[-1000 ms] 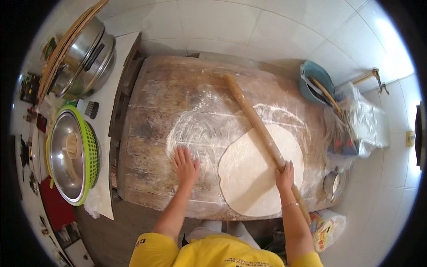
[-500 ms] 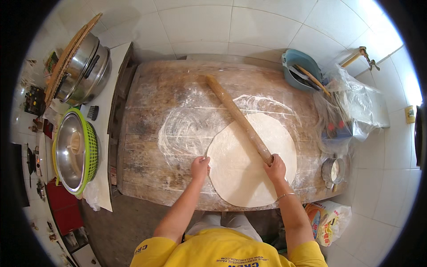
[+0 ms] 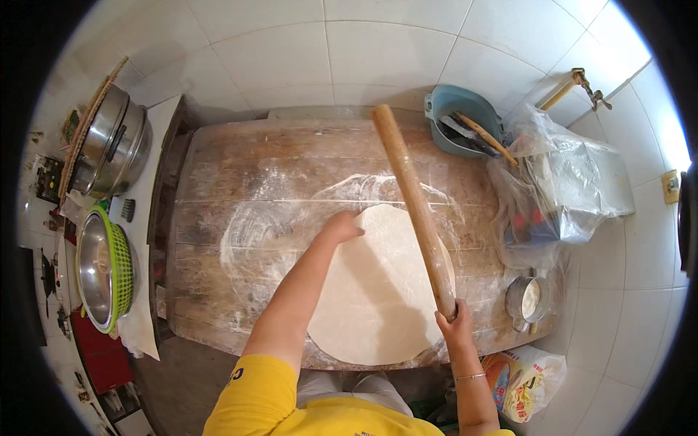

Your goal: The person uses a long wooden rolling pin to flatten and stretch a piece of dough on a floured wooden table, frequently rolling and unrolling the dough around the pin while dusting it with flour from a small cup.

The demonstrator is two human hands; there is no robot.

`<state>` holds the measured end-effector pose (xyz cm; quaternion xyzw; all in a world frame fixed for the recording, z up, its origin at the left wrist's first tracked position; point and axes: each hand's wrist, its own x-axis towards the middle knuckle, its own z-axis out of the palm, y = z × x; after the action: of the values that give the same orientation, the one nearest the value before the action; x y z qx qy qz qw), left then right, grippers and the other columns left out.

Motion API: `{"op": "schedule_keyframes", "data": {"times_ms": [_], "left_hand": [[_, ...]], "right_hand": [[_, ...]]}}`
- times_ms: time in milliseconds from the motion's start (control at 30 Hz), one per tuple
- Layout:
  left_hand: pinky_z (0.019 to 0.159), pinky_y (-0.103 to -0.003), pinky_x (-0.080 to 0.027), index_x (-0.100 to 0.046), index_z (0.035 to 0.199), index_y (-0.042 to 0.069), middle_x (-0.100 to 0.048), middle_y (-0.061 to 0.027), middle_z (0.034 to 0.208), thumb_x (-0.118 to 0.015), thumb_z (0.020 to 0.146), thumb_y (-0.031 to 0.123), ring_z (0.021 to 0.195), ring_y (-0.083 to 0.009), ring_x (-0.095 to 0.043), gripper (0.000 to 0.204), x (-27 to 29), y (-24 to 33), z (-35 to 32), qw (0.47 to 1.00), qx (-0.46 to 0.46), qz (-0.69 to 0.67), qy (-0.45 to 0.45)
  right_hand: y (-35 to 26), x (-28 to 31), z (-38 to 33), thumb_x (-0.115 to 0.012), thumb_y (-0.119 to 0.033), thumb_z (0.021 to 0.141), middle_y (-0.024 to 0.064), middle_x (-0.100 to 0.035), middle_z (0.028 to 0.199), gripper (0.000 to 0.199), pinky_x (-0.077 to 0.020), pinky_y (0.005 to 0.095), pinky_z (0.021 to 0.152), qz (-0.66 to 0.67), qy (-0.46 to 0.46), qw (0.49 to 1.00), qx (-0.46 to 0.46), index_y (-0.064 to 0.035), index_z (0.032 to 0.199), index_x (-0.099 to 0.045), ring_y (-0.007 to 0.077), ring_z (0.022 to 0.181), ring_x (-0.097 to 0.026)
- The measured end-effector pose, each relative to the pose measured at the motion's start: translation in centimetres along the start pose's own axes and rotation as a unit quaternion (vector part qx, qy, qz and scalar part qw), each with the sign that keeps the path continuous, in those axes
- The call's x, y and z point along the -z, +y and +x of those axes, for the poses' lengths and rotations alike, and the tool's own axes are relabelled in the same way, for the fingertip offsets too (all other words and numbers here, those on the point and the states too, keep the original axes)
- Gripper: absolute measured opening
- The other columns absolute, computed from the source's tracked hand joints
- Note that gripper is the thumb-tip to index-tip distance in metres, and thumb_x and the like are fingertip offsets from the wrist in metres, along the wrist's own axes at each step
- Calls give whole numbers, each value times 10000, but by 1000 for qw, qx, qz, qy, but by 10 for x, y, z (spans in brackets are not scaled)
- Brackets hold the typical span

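Note:
A large round sheet of dough (image 3: pixel 349 305) lies flat on the floured wooden table. My left hand (image 3: pixel 345 227) is closed at its far left edge, pinching the rim, though the fingertips are partly hidden. Wrapped round the near end of a long wooden rolling pin (image 3: pixel 418 196) is my right hand (image 3: pixel 456 325). The pin slants up and away to the left, raised above the dough, and casts a shadow across it.
Flour smears the wooden table (image 3: pixel 211 291). Toward the back right stand a blue-grey basin (image 3: pixel 445 134) with tools and a plastic-covered box (image 3: pixel 574 182). A metal cup (image 3: pixel 518 299) sits at right. Left are steel pots (image 3: pixel 120 145) and a steel bowl (image 3: pixel 93 265) within a green colander (image 3: pixel 122 272).
My left hand has moved up along the dough's edge to its far left. The rolling pin has been lifted off the dough, and my right hand has come nearer to me.

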<state>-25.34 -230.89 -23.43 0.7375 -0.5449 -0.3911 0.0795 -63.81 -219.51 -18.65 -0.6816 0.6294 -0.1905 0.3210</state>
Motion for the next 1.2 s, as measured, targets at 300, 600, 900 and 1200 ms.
{"op": "schedule_keyframes", "data": {"times_ms": [300, 600, 900, 1200], "left_hand": [[869, -391, -482, -663, 1136, 28, -693, -153, 1060, -703, 830, 258, 987, -293, -648, 385, 9, -33, 21, 987, -76, -125, -59], [791, -339, -497, -681, 1120, 6, -713, -117, 932, -704, 848, 217, 842, -197, -650, 346, 44, -121, -1, 960, 28, -279, 4], [678, -338, -482, -669, 1068, -29, -698, -80, 887, -692, 865, 268, 740, -166, -628, 360, 70, -232, -84, 909, 193, -322, 181], [796, -407, -533, -585, 1233, 25, -651, -123, 1092, -722, 856, 250, 970, -251, -641, 459, -76, -201, -256, 722, 195, -641, 171]], "right_hand": [[-8, -5, 6, -789, -181, 732, 201, -635, 879, 472, -509, 368, 698, 42, 0, 998, -53, 33, 1076, -546, 284, 770, -633], [-35, -33, 28, -775, -125, 742, 126, -634, 866, 414, -499, 323, 692, 68, -44, 996, -22, 34, 1062, -565, 172, 765, -597], [-34, -54, 24, -794, -154, 712, 191, -629, 863, 474, -506, 375, 685, -7, -86, 996, 20, 36, 1077, -559, 261, 777, -626], [-112, -79, 34, -781, -284, 727, 215, -630, 977, 511, -509, 451, 726, -47, -209, 968, 129, -7, 1092, -555, 395, 855, -627]]}}
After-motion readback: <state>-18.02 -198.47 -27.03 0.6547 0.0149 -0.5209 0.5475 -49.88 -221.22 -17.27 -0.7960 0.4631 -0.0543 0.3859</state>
